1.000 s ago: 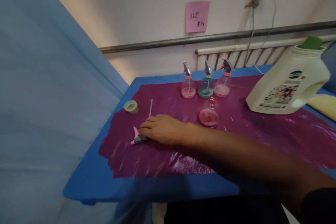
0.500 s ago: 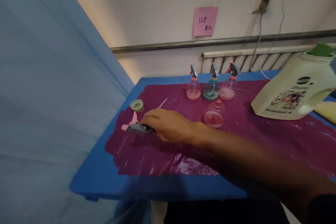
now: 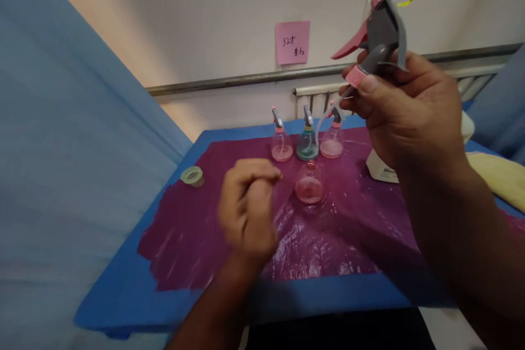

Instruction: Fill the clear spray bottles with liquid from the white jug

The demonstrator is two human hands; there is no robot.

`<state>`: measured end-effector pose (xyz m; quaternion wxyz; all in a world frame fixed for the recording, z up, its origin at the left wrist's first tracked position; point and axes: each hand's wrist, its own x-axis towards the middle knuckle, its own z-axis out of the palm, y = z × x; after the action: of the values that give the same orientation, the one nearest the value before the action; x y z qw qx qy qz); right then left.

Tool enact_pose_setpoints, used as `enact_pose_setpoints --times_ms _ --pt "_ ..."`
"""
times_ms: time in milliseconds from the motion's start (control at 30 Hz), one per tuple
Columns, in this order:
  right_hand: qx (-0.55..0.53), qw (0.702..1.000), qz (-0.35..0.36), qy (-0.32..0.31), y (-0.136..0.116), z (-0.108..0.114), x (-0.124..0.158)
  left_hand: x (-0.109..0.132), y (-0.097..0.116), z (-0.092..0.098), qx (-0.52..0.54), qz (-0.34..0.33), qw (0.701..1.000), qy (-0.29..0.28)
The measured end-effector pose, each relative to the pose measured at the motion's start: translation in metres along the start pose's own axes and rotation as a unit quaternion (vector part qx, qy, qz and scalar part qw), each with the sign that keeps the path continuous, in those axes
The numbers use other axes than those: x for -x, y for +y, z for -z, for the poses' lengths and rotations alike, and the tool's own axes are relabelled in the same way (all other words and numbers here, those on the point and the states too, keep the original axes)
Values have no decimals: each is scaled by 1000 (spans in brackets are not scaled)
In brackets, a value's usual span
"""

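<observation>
My right hand is raised at the upper right, closed round a grey and pink trigger spray head. Its thin white tube hangs down to the left. My left hand hovers over the purple sheet with its fingers curled in, slightly blurred, and nothing shows in it. Just right of it a small clear bottle with pink liquid stands without a spray head. Three small spray bottles stand in a row behind it.
A green cap lies at the sheet's left corner. A white jug is mostly hidden behind my right hand. A yellow cloth lies at the right. A blue drape hangs on the left; a pink note is on the wall.
My right hand picked the spray head off the sheet at the left and lifted it up to the right. My left hand has come into view over the sheet.
</observation>
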<state>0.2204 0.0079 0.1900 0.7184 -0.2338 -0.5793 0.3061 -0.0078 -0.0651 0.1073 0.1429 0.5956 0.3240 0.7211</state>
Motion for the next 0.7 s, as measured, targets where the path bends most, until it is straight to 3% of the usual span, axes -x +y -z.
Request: enact_pose_setpoints --times_ms 167,267,433,567,700 --pt "-40 998 -47 6 18 11 3 8 -68 -34 -24 134 985 -110" --pt "-41 996 -78 1 33 8 8 12 -92 -46 -24 167 972 -163" --pt "-11 989 -149 -22 67 8 23 16 -95 -51 -40 200 956 -210" --pt "14 978 -194 -79 90 13 43 22 -97 -52 -49 211 957 -191" --pt "14 965 -228 -130 105 19 62 31 -104 -52 -36 176 970 -164"
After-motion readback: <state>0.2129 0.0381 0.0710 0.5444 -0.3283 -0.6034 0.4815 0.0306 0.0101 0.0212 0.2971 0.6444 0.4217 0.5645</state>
